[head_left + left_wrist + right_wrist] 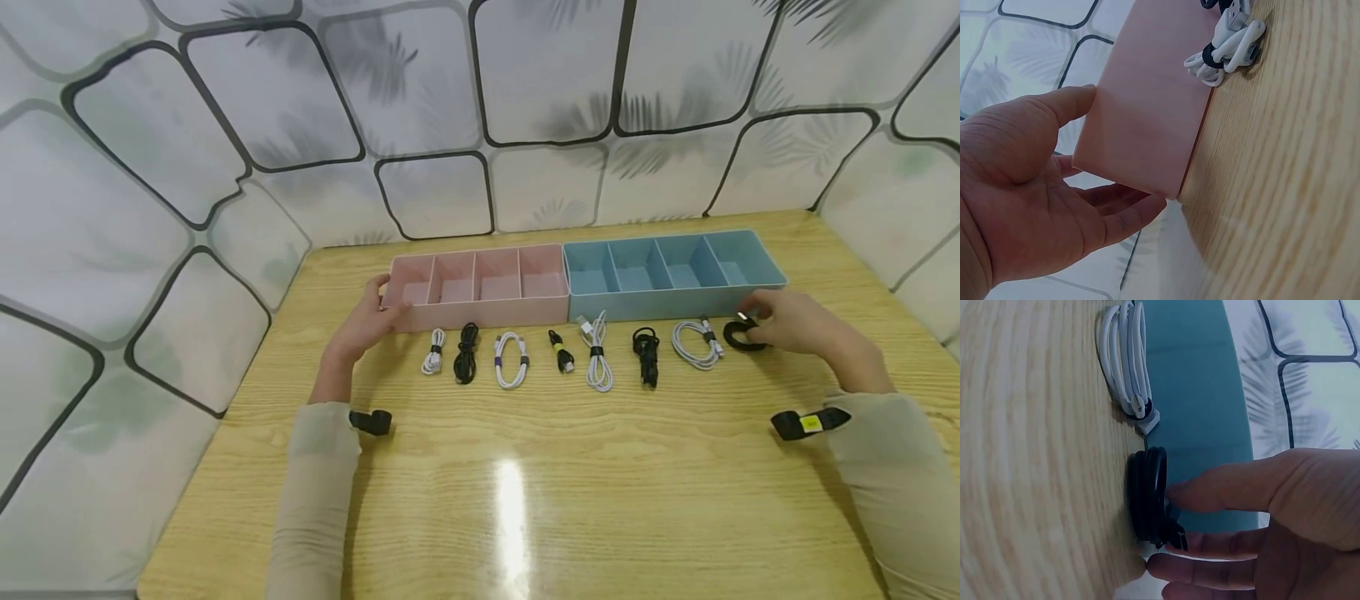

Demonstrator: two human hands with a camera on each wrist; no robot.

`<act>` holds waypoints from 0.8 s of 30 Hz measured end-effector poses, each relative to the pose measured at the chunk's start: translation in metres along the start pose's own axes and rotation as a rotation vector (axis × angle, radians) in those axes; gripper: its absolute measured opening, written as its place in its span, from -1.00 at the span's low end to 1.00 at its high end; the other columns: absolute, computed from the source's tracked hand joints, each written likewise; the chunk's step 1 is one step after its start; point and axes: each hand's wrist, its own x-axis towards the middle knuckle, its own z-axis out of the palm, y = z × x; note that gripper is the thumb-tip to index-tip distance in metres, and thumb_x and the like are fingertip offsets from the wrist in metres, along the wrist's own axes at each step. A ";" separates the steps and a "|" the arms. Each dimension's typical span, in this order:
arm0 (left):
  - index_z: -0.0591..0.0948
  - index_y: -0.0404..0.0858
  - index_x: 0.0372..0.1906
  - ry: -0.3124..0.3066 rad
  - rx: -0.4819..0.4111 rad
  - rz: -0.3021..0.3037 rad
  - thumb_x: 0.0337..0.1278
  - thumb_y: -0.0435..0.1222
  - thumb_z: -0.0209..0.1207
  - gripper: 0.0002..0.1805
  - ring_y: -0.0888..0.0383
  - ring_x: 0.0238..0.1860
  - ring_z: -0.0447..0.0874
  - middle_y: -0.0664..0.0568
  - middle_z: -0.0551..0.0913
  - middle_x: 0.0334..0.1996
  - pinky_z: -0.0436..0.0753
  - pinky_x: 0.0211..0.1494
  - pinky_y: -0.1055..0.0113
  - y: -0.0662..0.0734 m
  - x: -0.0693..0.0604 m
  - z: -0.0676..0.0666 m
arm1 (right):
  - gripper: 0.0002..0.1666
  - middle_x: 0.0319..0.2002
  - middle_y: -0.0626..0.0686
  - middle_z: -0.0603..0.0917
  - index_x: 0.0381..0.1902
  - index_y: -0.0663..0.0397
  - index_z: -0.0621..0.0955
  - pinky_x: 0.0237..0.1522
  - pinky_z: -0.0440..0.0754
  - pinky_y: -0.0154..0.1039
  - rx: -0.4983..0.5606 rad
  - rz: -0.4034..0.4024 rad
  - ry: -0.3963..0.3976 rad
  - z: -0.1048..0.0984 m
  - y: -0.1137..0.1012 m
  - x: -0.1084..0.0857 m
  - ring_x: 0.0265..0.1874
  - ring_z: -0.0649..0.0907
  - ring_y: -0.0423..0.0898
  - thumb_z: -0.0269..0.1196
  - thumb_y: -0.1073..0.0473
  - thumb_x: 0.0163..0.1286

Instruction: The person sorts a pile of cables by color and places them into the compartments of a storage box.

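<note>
My left hand (365, 323) is at the left end of a pink divided box (480, 315). In the left wrist view its thumb touches the box's upper edge, and the other fingers lie loosely along the end wall. By the front right corner of a blue divided box (675, 303), my right hand (806, 332) pinches a coiled black cable (1147, 497) between thumb and fingers. The coil lies on the table, its plug end close to the fingertips. Left of it is a coiled white cable (1124, 356) with a black tie.
More bundled cables lie in a row before the boxes, among them a white bundle (433, 354), a black bundle (466, 354) and a white cable with a USB plug (597, 354). Both boxes stand end to end on the wooden table (600, 500). Patterned fabric (427, 83) rises behind.
</note>
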 end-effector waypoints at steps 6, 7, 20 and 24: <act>-0.20 -0.28 0.57 0.018 -0.013 -0.004 0.49 -0.17 0.01 -0.17 -0.26 0.45 0.14 -0.43 0.02 0.49 0.28 0.39 -0.14 -0.019 0.013 -0.002 | -0.46 -0.20 0.56 0.57 0.07 0.64 0.37 -0.51 0.62 -0.06 0.118 0.055 -0.065 0.002 0.003 0.000 -0.52 0.63 0.03 0.27 0.32 0.28; -0.20 -0.26 0.58 0.021 -0.012 -0.002 0.49 -0.16 0.01 -0.16 -0.25 0.45 0.15 -0.42 0.03 0.49 0.28 0.39 -0.14 -0.023 0.016 -0.002 | -0.45 -0.20 0.56 0.57 0.07 0.66 0.35 -0.51 0.62 -0.07 0.133 0.064 -0.073 0.002 0.003 0.000 -0.53 0.63 0.01 0.26 0.32 0.29; -0.14 -0.23 0.57 0.050 0.009 0.019 0.47 -0.12 0.05 -0.17 -0.21 0.40 0.24 -0.37 0.09 0.47 0.31 0.37 -0.12 -0.034 0.021 -0.001 | -0.49 -0.25 0.49 0.58 0.13 0.56 0.39 -0.54 0.68 -0.08 0.176 0.075 -0.082 0.006 0.001 -0.003 -0.59 0.66 0.00 0.21 0.35 0.29; -0.13 -0.22 0.57 0.053 0.009 0.022 0.46 -0.12 0.06 -0.17 -0.21 0.39 0.26 -0.36 0.11 0.47 0.34 0.35 -0.11 -0.035 0.022 0.000 | -0.51 -0.18 0.53 0.57 0.14 0.52 0.42 -0.51 0.68 -0.10 0.196 0.070 -0.072 0.004 0.000 -0.004 -0.58 0.68 0.00 0.20 0.34 0.31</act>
